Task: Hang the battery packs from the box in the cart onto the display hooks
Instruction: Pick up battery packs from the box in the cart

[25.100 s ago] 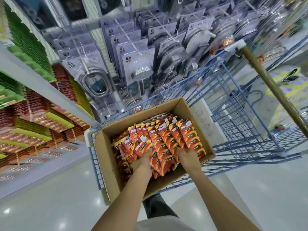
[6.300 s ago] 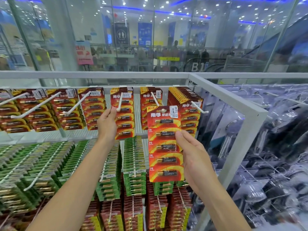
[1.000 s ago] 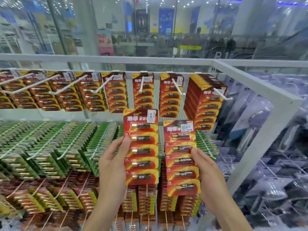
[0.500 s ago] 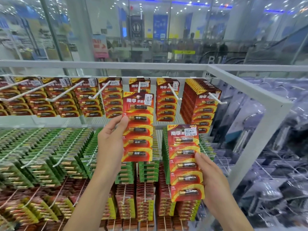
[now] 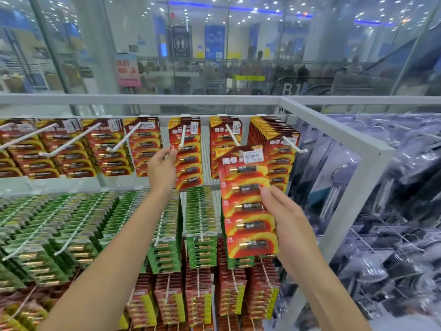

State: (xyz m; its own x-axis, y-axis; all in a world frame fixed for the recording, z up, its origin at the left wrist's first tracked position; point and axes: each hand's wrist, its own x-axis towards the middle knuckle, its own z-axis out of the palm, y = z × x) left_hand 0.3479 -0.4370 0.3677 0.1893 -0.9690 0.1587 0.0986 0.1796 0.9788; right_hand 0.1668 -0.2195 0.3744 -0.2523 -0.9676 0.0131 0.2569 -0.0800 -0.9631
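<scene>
Right grip: the right hand (image 5: 290, 220) clasps the held pack (image 5: 247, 206) by its lower right edge, thumb across the front and fingers behind, so the strip stands upright in front of the rack.
Left grip: the left hand (image 5: 161, 169) has thumb and fingertips closed lightly on the left edge of the hung pack (image 5: 188, 163). How firm the pinch is cannot be told.
Hung pack: it sits on the middle hook (image 5: 182, 137), flat against the red packs behind it, and the hook's tip stands out in front of its card.
What changed: half a second ago the left hand was raising this pack to the hook. Now it is threaded and pushed back. Meanwhile the held pack has risen from below the top row to overlap it.
Held pack's place: its top hole is near the next hook (image 5: 232, 134), just to the right of that hook's tip and not yet on it.
Meaning for the task: one more pack is up. By my reading the left hand can let go, and the right-hand pack is next.
Neighbours: the far-right hook (image 5: 294, 145) looks nearly full, and the green packs (image 5: 200, 211) fill the row below.
Box and cart: not in view.
</scene>
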